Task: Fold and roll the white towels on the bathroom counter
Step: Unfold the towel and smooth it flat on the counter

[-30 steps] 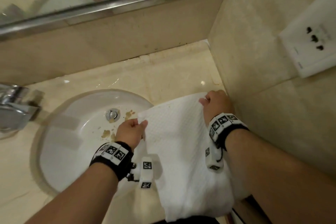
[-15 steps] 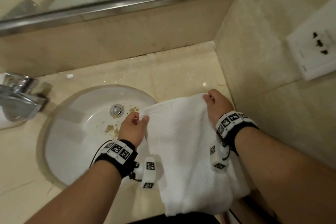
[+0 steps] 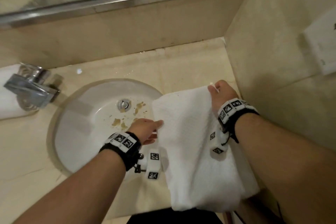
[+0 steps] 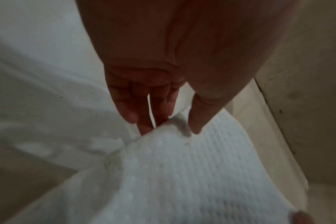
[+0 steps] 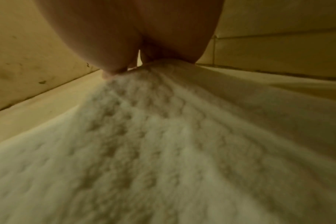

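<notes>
Head view: white waffle-textured towel (image 3: 196, 151) is pinched at far right by right hand (image 3: 221, 96); left hand (image 3: 145, 129), fingers straight, only touches its left edge, which could be dragged into the soiled white sink basin (image 3: 87, 120).

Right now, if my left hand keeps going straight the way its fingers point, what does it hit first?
The white towel. The left hand points right, and its fingertips already sit at the towel's left edge, so it would push straight into the cloth, as far as depth shows.
</notes>
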`<action>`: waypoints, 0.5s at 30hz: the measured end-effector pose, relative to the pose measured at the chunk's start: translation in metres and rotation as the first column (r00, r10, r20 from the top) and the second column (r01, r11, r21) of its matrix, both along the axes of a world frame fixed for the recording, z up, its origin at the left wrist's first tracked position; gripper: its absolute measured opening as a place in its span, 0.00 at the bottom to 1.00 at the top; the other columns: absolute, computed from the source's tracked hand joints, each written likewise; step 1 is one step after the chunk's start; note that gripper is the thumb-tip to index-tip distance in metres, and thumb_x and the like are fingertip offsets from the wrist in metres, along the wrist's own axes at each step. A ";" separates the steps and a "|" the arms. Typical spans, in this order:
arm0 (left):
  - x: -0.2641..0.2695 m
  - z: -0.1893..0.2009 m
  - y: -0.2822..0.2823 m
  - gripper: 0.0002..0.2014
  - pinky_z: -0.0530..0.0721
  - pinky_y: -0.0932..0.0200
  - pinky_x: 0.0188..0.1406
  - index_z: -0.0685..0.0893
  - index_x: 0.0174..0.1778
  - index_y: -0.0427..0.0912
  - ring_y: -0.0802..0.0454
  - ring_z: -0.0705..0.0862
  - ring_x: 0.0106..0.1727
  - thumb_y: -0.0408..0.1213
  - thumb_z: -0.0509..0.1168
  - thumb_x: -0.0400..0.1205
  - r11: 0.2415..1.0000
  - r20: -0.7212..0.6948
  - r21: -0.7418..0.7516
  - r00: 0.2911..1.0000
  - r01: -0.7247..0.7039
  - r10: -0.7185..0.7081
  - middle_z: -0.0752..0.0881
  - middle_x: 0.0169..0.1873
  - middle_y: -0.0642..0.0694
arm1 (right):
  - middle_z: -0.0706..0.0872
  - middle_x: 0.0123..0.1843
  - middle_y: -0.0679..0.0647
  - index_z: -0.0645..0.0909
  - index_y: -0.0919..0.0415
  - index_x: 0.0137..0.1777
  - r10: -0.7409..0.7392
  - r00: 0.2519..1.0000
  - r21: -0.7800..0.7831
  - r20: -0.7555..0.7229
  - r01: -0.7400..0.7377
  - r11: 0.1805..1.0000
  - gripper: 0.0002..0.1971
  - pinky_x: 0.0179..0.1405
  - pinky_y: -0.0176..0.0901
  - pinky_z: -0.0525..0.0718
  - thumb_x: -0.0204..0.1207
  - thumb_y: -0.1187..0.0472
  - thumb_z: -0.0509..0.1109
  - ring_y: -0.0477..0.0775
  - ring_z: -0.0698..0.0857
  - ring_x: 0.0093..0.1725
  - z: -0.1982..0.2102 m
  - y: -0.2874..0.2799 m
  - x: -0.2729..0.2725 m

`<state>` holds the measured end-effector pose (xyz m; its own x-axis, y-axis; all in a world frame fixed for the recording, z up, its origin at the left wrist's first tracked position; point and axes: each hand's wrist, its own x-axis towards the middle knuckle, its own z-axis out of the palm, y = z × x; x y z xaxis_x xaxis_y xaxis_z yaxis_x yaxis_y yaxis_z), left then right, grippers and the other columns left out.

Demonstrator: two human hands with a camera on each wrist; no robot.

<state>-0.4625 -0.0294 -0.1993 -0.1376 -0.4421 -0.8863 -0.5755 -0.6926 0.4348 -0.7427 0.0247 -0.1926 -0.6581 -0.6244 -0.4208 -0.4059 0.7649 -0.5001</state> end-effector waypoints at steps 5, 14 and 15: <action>-0.001 -0.013 0.018 0.16 0.87 0.51 0.46 0.76 0.36 0.44 0.44 0.84 0.39 0.44 0.73 0.84 0.996 0.055 -0.090 0.998 0.029 -0.024 0.85 0.35 0.36 | 0.81 0.54 0.57 0.75 0.54 0.51 -0.045 0.972 -0.139 -0.231 0.013 0.990 0.12 0.52 0.52 0.82 0.84 0.45 0.61 0.62 0.81 0.50 0.009 0.036 0.014; -0.011 -0.003 0.028 0.13 0.89 0.34 0.59 0.79 0.36 0.47 0.44 0.84 0.37 0.44 0.74 0.82 0.975 0.074 -0.177 0.986 -0.133 0.148 0.85 0.30 0.45 | 0.80 0.59 0.55 0.74 0.55 0.57 -0.072 0.995 0.256 -0.071 0.088 0.963 0.20 0.57 0.52 0.83 0.80 0.38 0.64 0.61 0.83 0.56 0.019 0.152 0.055; -0.010 -0.004 0.028 0.14 0.89 0.33 0.59 0.78 0.34 0.47 0.44 0.84 0.37 0.44 0.73 0.82 0.973 0.075 -0.189 0.986 -0.130 0.146 0.85 0.30 0.45 | 0.80 0.59 0.55 0.74 0.54 0.57 -0.080 0.995 0.278 -0.056 0.093 0.956 0.21 0.57 0.52 0.84 0.79 0.36 0.64 0.61 0.83 0.56 0.016 0.158 0.059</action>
